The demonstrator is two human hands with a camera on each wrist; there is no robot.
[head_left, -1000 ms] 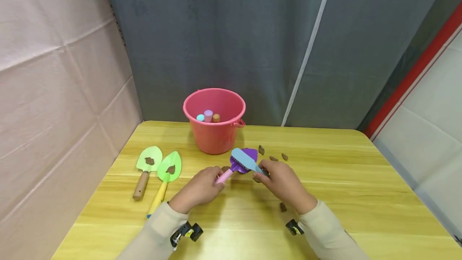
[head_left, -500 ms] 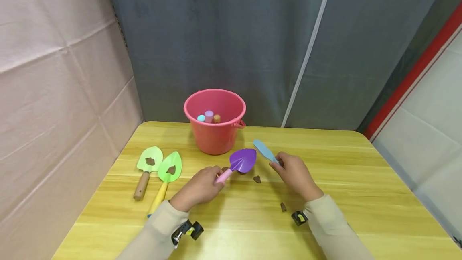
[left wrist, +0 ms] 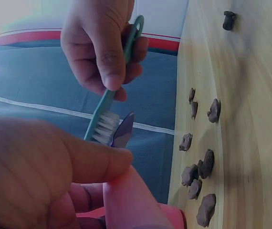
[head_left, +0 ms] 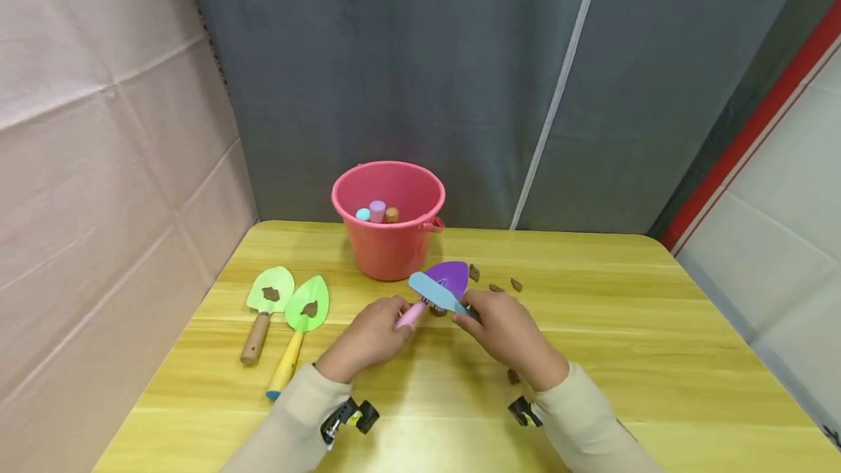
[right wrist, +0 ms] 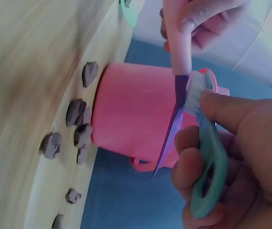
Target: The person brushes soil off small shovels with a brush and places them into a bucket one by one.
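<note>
My left hand [head_left: 373,333] grips the pink handle of a small trowel [head_left: 453,276] with a purple blade, held above the table. In my right hand [head_left: 509,323] is a light-blue brush [head_left: 434,290], gripped by its handle. Its bristles [right wrist: 196,93] face down at the neck of the trowel, where blade and handle meet, as the right wrist view shows. Several brown clumps [right wrist: 51,145] lie on the table beneath the two tools. In the head view the brush covers part of the purple blade.
A red bucket [head_left: 390,247] with handle ends inside stands behind the hands. To the left lie two green-bladed trowels, one with a wooden handle [head_left: 256,339], one with a yellow handle [head_left: 287,363], each bearing a brown clump. More clumps [head_left: 474,273] lie right of the purple blade.
The brush swung away to the right of the trowel half a second ago and is now back over it, nearer the handle. The trowel has stayed nearly in place.
</note>
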